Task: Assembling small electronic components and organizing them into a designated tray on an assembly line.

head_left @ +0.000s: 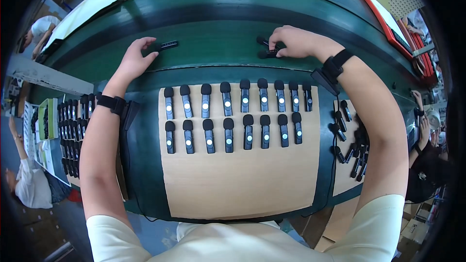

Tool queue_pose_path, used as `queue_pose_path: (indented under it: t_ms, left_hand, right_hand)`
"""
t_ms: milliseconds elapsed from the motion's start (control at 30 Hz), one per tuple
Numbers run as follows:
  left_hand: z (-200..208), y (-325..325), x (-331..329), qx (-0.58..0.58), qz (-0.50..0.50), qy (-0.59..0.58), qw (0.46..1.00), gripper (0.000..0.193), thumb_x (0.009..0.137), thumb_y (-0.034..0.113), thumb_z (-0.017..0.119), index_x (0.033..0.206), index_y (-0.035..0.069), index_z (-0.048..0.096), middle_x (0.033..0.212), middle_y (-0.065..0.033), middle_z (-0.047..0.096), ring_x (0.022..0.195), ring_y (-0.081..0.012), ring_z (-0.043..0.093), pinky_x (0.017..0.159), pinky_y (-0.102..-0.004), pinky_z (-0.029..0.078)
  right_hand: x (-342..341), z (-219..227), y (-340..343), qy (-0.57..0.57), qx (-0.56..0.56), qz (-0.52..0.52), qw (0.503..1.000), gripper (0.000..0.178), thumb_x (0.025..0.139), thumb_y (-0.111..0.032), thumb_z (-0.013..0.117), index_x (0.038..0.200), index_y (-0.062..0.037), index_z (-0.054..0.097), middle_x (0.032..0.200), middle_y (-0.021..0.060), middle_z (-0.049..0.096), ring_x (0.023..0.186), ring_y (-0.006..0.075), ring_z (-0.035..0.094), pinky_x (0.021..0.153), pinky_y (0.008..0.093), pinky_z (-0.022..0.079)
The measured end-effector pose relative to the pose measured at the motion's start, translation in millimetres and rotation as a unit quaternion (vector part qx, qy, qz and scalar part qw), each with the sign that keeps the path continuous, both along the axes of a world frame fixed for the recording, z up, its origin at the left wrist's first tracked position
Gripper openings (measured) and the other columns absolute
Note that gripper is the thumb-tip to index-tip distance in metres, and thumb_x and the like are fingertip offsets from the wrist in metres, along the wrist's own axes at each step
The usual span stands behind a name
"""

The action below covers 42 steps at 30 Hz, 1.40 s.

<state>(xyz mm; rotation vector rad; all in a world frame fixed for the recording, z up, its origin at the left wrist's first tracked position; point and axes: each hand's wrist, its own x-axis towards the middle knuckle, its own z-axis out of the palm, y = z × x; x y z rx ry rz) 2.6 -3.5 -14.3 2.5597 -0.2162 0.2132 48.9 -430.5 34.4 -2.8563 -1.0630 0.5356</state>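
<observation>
My left hand is over the green work surface, thumb and fingers apart. Between their tips lies the foam head of a small black clip-on microphone, with a visible gap around it. At the right, my right hand pinches another black microphone by its body. Beside those fingers a further microphone lies partly hidden. In front of me several microphones with foam heads and round pale spots stand in two rows on a cardboard sheet. The last one in the far row shows a darker spot.
Loose microphones lie heaped on cardboard under my right arm. To the left, more microphones stand in packed rows near a green bin. A red-edged tray is at the far right. Co-workers sit at both sides.
</observation>
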Motion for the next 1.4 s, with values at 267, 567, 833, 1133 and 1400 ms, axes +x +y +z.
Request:
queue_pose_path:
  t_ms: [267,567,833,1133,1400]
  left_hand:
    - [-15.6,13.3,11.0,0.015,-0.009,0.049,0.999,0.037,0.083,0.011,0.071,0.118,0.002,0.062,0.110,-0.0124,0.061,0.097,-0.0220,0.060,0.090,-0.0318,0.050]
    - [-27.0,24.7,14.7,-0.056,0.006,0.036,0.998,0.020,0.086,0.010,0.071,0.102,0.000,0.065,0.081,-0.0056,0.067,0.074,-0.0137,0.061,0.073,-0.0275,0.050]
    - [25.0,-1.1,-83.5,-0.280,-0.009,-0.026,0.960,0.021,0.093,0.008,0.065,0.110,-0.004,0.065,0.090,-0.0037,0.066,0.082,-0.0098,0.060,0.077,-0.0219,0.048]
    - [57.7,-53.2,-259.6,-0.353,-0.038,-0.065,0.933,0.031,0.090,0.013,0.066,0.115,-0.006,0.063,0.104,-0.0117,0.064,0.091,-0.0174,0.061,0.085,-0.0291,0.048]
    - [54.9,-106.6,-327.0,-0.417,-0.042,-0.052,0.907,0.029,0.085,0.013,0.073,0.106,-0.006,0.064,0.107,-0.0142,0.063,0.093,-0.0212,0.061,0.085,-0.0327,0.048]
  right_hand:
    - [10.8,-0.7,6.5,0.055,-0.065,-0.015,0.996,0.025,0.081,-0.011,0.074,0.104,-0.0052,0.067,0.107,0.0120,0.060,0.106,0.0295,0.059,0.093,0.0370,0.048]
    - [-60.1,45.4,-74.9,-0.008,0.078,-0.163,0.983,0.019,0.079,-0.005,0.072,0.098,-0.0001,0.066,0.095,0.0123,0.061,0.089,0.0251,0.063,0.080,0.0333,0.051]
    - [-286.4,45.7,-139.7,-0.096,0.141,-0.264,0.949,0.023,0.075,0.002,0.070,0.096,0.0008,0.062,0.095,0.0128,0.056,0.089,0.0291,0.062,0.079,0.0340,0.051]
    - [-426.9,-10.8,-145.4,-0.098,0.093,-0.486,0.864,0.024,0.076,0.002,0.070,0.098,0.0006,0.062,0.105,0.0168,0.056,0.095,0.0365,0.060,0.085,0.0392,0.050]
    - [-424.4,-8.0,-115.1,-0.181,0.099,-0.453,0.867,0.034,0.078,0.001,0.067,0.111,-0.0013,0.061,0.116,0.0176,0.058,0.101,0.0375,0.060,0.088,0.0398,0.050]
